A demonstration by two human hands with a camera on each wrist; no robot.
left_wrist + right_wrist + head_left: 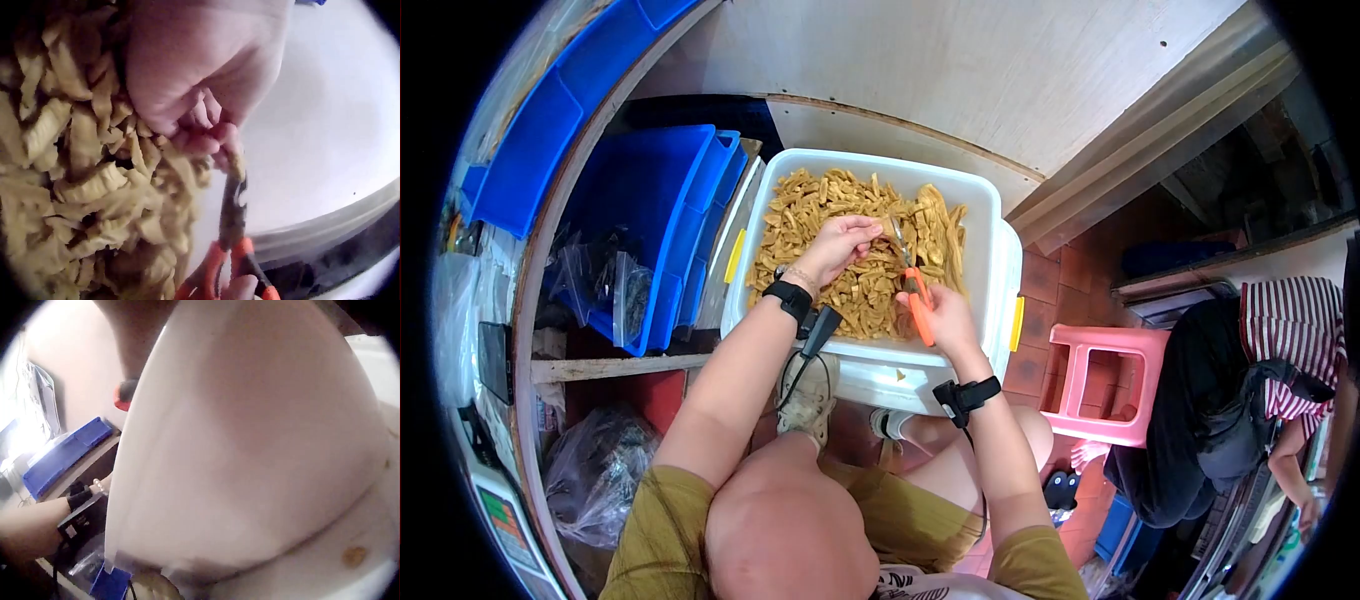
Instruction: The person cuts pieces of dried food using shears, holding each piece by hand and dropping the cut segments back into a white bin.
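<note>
Olive short sleeves, black wrist straps, trailing cables.

The white tub [997,290] is reachable from above, between the left forearm [745,385] and right forearm [1005,455] that cross its near side. Inside, a heap of yellow-brown pieces [800,215] blocks low passage at left and centre, and longer strips [940,235] do so at right. Blue bins [640,180] crowd its left, a pale panel [940,70] its far side, shoes [808,398] and knees [790,530] its near side. To its right, tiled floor [1030,340] offers a narrow gap before the pink stool [1145,345].
</note>
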